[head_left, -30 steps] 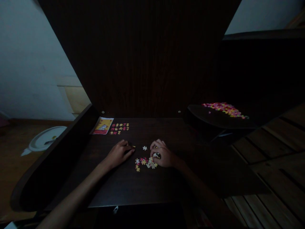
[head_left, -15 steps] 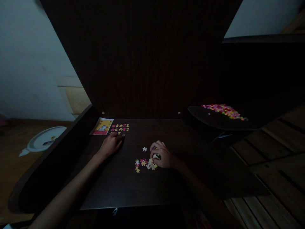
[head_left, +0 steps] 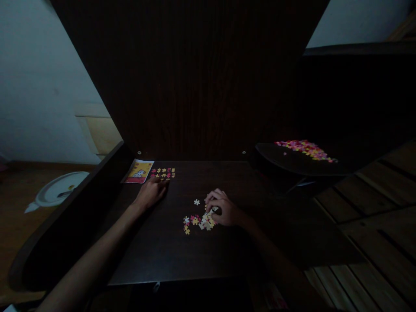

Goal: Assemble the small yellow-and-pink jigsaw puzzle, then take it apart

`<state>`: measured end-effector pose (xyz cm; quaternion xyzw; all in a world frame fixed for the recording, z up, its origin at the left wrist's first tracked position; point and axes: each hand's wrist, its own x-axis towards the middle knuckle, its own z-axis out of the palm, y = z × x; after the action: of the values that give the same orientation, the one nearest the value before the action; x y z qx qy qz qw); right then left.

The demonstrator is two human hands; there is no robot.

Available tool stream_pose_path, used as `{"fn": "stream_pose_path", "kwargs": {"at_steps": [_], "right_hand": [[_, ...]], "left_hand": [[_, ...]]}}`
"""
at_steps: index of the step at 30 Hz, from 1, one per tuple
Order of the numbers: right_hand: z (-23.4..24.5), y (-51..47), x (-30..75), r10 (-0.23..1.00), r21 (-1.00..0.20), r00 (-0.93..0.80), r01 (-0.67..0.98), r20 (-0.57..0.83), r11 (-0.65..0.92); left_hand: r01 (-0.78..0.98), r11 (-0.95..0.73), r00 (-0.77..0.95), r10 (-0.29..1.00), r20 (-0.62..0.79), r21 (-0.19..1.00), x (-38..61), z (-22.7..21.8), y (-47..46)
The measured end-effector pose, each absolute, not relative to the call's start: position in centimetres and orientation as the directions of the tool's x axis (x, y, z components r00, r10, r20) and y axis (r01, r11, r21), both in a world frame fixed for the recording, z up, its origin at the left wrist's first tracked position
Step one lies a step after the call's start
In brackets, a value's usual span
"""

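My left hand [head_left: 150, 193] lies on the dark table [head_left: 169, 255], its fingertips touching the lower edge of the sorted rows of small puzzle pieces [head_left: 163, 173] at the far left. Its fingers are together and pressed down; what is under them is hidden. My right hand [head_left: 222, 208] rests curled at the right side of a loose heap of yellow, pink and white pieces [head_left: 196, 222], fingers pinched on some of them. A single white piece [head_left: 196, 202] lies just left of that hand.
A small picture card [head_left: 138, 170] lies beside the sorted rows. A dark round tray [head_left: 292, 162] with a pile of coloured pieces [head_left: 307, 148] stands at the right. A tall dark panel rises behind the table. A white plate [head_left: 56, 193] sits on the floor at left.
My left hand moved from beside the loose heap up and left to the sorted rows, carrying a small yellow piece. My right hand stayed at the heap, shifting its fingers slightly.
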<state>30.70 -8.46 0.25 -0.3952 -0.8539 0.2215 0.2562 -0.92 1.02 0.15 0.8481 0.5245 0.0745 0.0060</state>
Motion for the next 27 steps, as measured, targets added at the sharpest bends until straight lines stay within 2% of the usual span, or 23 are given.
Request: {"fn": "stream_pose_path", "kwargs": {"at_steps": [10, 12, 15, 19, 27], "right_hand": [[0.3, -8.7, 31.0, 0.736, -0.608, -0.630, 0.491, 0.246, 0.623], [0.2, -8.8, 30.9, 0.736, -0.599, -0.639, 0.505, 0.225, 0.621], [-0.1, -8.7, 30.8, 0.737, -0.583, -0.644, 0.526, 0.203, 0.620], [-0.2, -8.7, 30.8, 0.751, -0.565, -0.620, 0.545, 0.227, 0.620], [-0.4, -8.8, 30.3, 0.732, -0.570, -0.641, 0.520, 0.232, 0.636]], "left_hand": [[0.855, -0.504, 0.489, 0.862, 0.131, 0.123, 0.0, 1.1, -0.4], [0.817, -0.553, 0.536, 0.833, 0.140, 0.161, 1.1, 1.3, -1.9], [0.642, -0.699, 0.683, 0.708, 0.180, 0.314, 3.1, 1.4, -4.7], [0.492, -0.762, 0.764, 0.610, 0.212, 0.421, 5.5, 1.4, -8.2], [0.448, -0.759, 0.797, 0.578, 0.173, 0.472, 7.0, 0.0, -10.1]]}}
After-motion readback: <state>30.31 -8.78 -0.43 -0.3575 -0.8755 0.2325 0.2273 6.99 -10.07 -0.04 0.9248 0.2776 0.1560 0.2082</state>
